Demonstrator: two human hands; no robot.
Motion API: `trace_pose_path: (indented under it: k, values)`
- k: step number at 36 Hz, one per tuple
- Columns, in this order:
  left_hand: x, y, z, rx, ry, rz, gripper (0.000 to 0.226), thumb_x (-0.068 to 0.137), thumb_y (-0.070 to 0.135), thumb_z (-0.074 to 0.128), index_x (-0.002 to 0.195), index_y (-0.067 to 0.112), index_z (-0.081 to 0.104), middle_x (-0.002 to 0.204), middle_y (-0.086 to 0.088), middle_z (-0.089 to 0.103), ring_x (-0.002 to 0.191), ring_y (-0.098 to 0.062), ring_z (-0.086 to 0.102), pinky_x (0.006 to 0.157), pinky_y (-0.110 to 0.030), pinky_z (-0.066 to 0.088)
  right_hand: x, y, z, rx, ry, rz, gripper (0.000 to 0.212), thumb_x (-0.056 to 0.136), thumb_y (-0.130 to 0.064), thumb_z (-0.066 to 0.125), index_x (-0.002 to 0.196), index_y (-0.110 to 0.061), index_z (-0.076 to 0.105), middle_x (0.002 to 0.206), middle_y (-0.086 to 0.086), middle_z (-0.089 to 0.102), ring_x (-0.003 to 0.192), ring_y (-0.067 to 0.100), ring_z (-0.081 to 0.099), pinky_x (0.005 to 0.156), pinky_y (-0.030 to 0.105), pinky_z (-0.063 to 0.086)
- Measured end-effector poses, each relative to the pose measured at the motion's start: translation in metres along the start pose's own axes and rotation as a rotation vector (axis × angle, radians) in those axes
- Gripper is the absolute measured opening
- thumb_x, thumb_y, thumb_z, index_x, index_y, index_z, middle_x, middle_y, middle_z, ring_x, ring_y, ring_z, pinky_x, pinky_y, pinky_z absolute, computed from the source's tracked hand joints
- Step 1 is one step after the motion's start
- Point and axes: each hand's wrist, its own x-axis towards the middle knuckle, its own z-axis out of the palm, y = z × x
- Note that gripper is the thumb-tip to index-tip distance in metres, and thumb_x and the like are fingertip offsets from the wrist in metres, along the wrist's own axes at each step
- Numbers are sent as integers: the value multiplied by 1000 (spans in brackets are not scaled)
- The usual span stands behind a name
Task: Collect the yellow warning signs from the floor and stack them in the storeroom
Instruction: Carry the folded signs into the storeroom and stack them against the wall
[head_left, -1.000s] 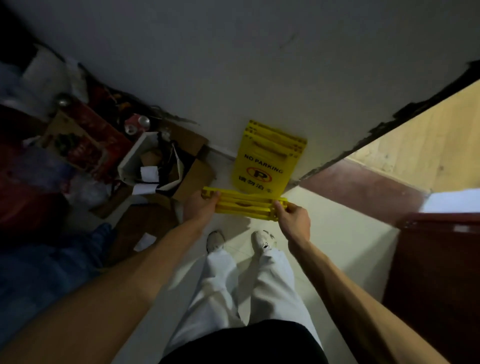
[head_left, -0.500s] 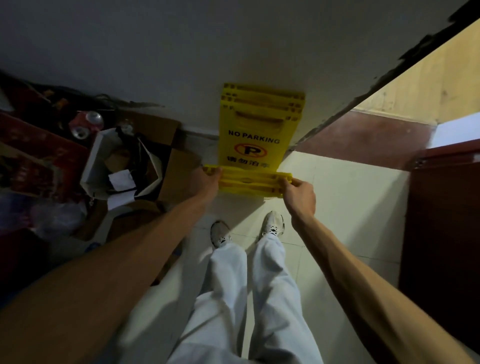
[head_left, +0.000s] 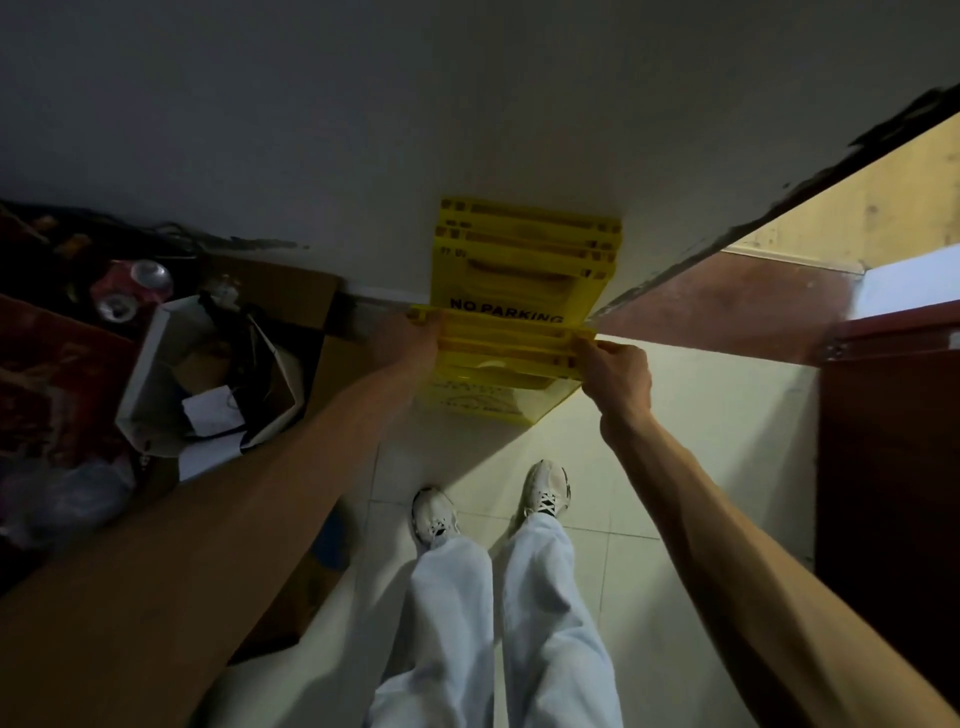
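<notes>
The held signs (head_left: 498, 358) cover the lower part of the leaning stack (head_left: 524, 260), so only "NO PARKING" can be read there. Their own print is a faint blur, and the number of panels in the bundle is hard to tell. They hang just in front of the stack, top edge level and running left to right, long axis dropping toward the floor (head_left: 675, 441). The left hand (head_left: 410, 343) grips the top edge's left end, fingers mostly hidden. The right hand (head_left: 618, 379) pinches the right end.
</notes>
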Motion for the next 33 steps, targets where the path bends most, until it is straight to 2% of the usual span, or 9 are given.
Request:
trace_pose_path:
  k: [4, 9, 11, 16, 19, 21, 26, 29, 33]
  values:
    - [12, 13, -2, -32, -32, 22, 42, 95, 30, 51, 122, -2, 57, 116, -17, 62, 111, -37, 58, 84, -40, 50, 13, -9, 1, 29, -8, -27, 27, 91, -26, 53, 65, -21, 57, 71, -1, 59, 70, 19, 55, 70, 40, 46]
    - [25, 27, -3, -60, -55, 37, 44, 93, 34, 52, 114, -3, 60, 118, -20, 63, 106, -36, 61, 76, -34, 48, 34, -22, -1, 22, -30, -25, 25, 91, -25, 51, 69, -17, 60, 75, 2, 60, 68, 17, 54, 67, 34, 44]
    - [28, 33, -1, -75, -63, 43, 41, 90, 36, 55, 104, -3, 62, 115, -21, 65, 103, -37, 63, 78, -37, 52, 43, -25, -4, 37, -31, -21, 25, 92, -23, 50, 70, -15, 60, 72, 0, 58, 63, 13, 51, 61, 30, 42]
    - [35, 40, 6, -129, -80, 50, 39, 87, 32, 58, 104, -1, 66, 107, -20, 68, 98, -34, 65, 88, -46, 55, 58, -32, -7, 63, -31, -9, 25, 91, -16, 47, 68, -13, 56, 72, 1, 55, 59, 13, 49, 55, 27, 39]
    - [38, 43, 3, -108, -87, 54, 28, 89, 30, 56, 79, 5, 61, 87, -14, 64, 89, -26, 61, 75, -37, 52, 60, -32, -7, 58, -36, 3, 26, 90, -14, 48, 65, -12, 55, 72, 3, 56, 60, 14, 49, 64, 32, 41]
    - [39, 43, -2, -91, -92, 46, 30, 92, 31, 55, 68, 14, 51, 84, -8, 58, 83, -25, 56, 82, -38, 51, 59, -31, -8, 65, -54, -1, 26, 90, -16, 50, 65, -13, 56, 74, 4, 59, 61, 14, 51, 66, 33, 41]
    - [35, 44, -17, -108, -125, 42, 35, 98, 25, 45, 64, 17, 43, 70, -2, 44, 61, -14, 42, 54, -24, 35, 47, -31, -15, 99, -129, -6, 22, 91, -22, 49, 71, -17, 59, 76, -1, 60, 69, 13, 53, 67, 32, 43]
    - [27, 47, -27, -73, -100, 75, 35, 97, 22, 46, 62, 17, 40, 68, 0, 41, 65, -17, 42, 53, -25, 29, 34, -37, -23, 51, -136, -15, 16, 88, -16, 48, 81, -8, 61, 71, 0, 52, 62, 12, 43, 56, 27, 33]
    - [-5, 55, -46, -29, -92, 107, 34, 94, 19, 47, 62, 13, 42, 67, -2, 42, 59, -14, 40, 55, -28, 30, 8, -54, -41, 13, -108, -51, 22, 86, -13, 49, 89, 0, 67, 70, 2, 53, 59, 13, 42, 53, 28, 31]
